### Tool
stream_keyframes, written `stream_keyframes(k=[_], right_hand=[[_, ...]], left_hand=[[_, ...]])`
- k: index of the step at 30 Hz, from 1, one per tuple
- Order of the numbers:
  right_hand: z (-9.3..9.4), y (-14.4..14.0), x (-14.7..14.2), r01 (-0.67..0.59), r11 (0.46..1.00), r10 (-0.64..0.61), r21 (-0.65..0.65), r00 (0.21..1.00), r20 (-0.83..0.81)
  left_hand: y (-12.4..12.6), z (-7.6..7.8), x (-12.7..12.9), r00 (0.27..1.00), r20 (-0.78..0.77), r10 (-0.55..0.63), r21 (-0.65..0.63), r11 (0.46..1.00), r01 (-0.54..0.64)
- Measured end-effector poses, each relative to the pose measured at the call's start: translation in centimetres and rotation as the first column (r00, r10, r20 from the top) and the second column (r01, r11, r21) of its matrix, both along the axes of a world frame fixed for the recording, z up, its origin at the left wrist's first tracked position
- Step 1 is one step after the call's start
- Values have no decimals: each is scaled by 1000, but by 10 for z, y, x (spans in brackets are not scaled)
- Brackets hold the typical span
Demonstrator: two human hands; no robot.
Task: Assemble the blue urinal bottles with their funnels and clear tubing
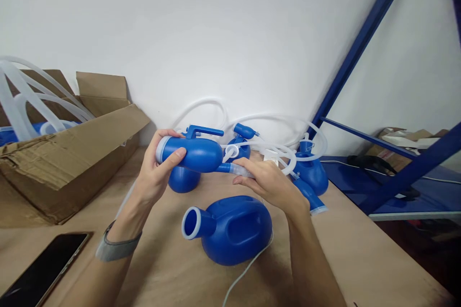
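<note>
Looks like you're working the tube [239, 170] at the nozzle [224, 168], left hand [157, 165] wrapped round the bottle [201, 154] above the worktop [162, 254] and right hand [271, 180] pinching the tube, so next move probably wants both lined up.

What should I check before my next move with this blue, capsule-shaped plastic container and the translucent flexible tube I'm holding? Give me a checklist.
1. Left hand gripping the blue, capsule-shaped plastic container: ok, held near its pale-rimmed end.
2. Right hand gripping the translucent flexible tube: ok, held close to the container's blue nozzle.
3. Tube fully seated on the nozzle: cannot tell; the depth isn't visible.
4. Rounded blue plastic jug uncapped: ok, its mouth is open.
5. Thin white cord well away from the jug: not ok, it runs close along the jug's right side.
</note>
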State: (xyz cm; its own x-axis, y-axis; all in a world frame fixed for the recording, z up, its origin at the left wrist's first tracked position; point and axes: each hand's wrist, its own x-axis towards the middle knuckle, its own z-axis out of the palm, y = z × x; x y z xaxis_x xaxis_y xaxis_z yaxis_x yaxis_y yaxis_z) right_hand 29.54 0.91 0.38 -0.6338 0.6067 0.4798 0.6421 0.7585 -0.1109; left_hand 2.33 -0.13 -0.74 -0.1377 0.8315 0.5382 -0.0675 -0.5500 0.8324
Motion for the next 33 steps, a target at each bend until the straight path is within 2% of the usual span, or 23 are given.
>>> stream_keyframes(k=[6, 8, 10, 12, 15, 17, 19, 22, 25, 28, 30, 31, 33], right_hand=[[0, -5, -1, -80, 990, 92, 120, 991, -94], [1, -3, 0, -77, 989, 93, 129, 989, -119], [2, -2, 3, -76, 988, 91, 133, 989, -113], [2, -1, 4, -93, 985, 107, 145, 990, -88], [1, -2, 2, -121, 981, 129, 154, 990, -49], [0, -4, -1, -119, 986, 125, 117, 991, -45], [0, -5, -2, -94, 995, 96, 34, 993, -65], [4, -5, 0, -45, 977, 27, -210, 996, -90], [7, 0, 6, -38, 882, -11, -470, 995, -102], [4, 10, 13, -125, 734, 26, -667, 987, -156], [1, 16, 15, -194, 652, 52, -733, 976, -212], [0, 17, 15, -218, 642, 57, -735, 970, -237], [0, 18, 13, -239, 685, 70, -688, 962, -264]], left_hand=[[-1, 0, -5, 999, -33, 4, 108, 994, 0], [-5, 4, -8, 999, -8, -32, 99, 995, 33], [-9, 11, -10, 990, 71, -125, 11, 992, 125], [-13, 19, -10, 965, 183, -186, -143, 966, 214], [-12, 26, -5, 949, 297, -108, -338, 917, 210], [-8, 25, -2, 948, 318, -31, -364, 919, 152], [-6, 21, -1, 962, 274, -8, -331, 938, 102], [-6, 13, -4, 995, 98, -14, -199, 980, 33], [-8, 7, -10, 998, -47, 36, -11, 999, -37], [-10, 3, -14, 987, -143, 70, 127, 990, -52], [-10, 3, -16, 979, -189, 72, 184, 982, -36], [-10, 3, -16, 976, -204, 72, 199, 979, -30], [-9, 5, -17, 973, -218, 69, 203, 979, -24]])
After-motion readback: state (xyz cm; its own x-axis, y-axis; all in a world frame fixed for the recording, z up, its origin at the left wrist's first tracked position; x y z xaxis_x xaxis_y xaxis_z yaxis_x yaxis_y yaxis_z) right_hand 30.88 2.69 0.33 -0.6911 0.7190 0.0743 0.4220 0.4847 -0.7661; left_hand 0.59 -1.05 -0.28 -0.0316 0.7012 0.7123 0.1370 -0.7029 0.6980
